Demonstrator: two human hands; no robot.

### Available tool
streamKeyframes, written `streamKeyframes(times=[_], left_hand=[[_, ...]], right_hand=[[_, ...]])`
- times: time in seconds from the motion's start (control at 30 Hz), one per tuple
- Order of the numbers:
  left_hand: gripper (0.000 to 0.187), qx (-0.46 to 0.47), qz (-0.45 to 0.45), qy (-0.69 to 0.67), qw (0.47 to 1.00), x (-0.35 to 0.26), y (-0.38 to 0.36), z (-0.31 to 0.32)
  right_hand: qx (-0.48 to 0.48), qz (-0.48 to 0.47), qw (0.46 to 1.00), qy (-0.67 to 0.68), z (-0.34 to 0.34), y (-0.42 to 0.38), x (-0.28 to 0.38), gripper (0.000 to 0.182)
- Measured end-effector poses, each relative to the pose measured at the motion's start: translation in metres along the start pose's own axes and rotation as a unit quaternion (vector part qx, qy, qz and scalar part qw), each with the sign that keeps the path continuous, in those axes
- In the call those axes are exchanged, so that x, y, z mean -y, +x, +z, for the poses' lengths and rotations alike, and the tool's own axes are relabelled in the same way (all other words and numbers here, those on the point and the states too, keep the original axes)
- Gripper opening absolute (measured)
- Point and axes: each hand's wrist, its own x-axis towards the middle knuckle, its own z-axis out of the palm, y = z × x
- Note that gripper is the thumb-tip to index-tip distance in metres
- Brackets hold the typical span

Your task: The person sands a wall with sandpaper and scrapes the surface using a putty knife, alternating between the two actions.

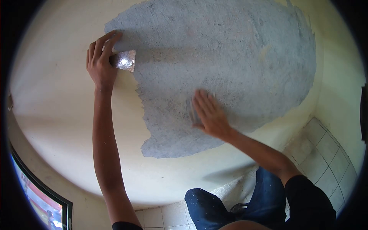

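My left hand point(100, 61) grips a metal scraper point(124, 60), its shiny blade pressed flat to the wall at the left edge of a large grey scraped patch point(230, 57). Cream paint point(57, 99) surrounds that patch. My right hand point(207, 113) lies flat on the lower part of the grey area, fingers together and blurred; it seems to hold a small grey pad against the wall, though I cannot make it out clearly.
My knees in dark blue trousers point(214, 211) are at the bottom. A tiled floor point(326, 153) runs along the lower right. A dark-framed window point(42, 203) sits at the lower left.
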Motion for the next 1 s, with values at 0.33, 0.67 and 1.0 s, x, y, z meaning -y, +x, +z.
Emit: streamKeyframes(times=[0.33,0.67,1.0], left_hand=[[0.058,-0.020,-0.003,-0.015,1.000,0.001,0.000,0.004],[0.059,-0.026,0.011,-0.008,1.000,0.000,-0.003,0.006],[0.059,-0.006,0.004,0.008,1.000,0.003,-0.007,0.004]], right_hand=[[-0.267,0.072,0.961,-0.022,-0.096,0.252,-0.135,0.090],[-0.041,0.037,0.998,-0.034,0.013,0.012,-0.007,0.098],[-0.122,0.084,0.989,0.019,0.030,0.017,0.017,0.100]])
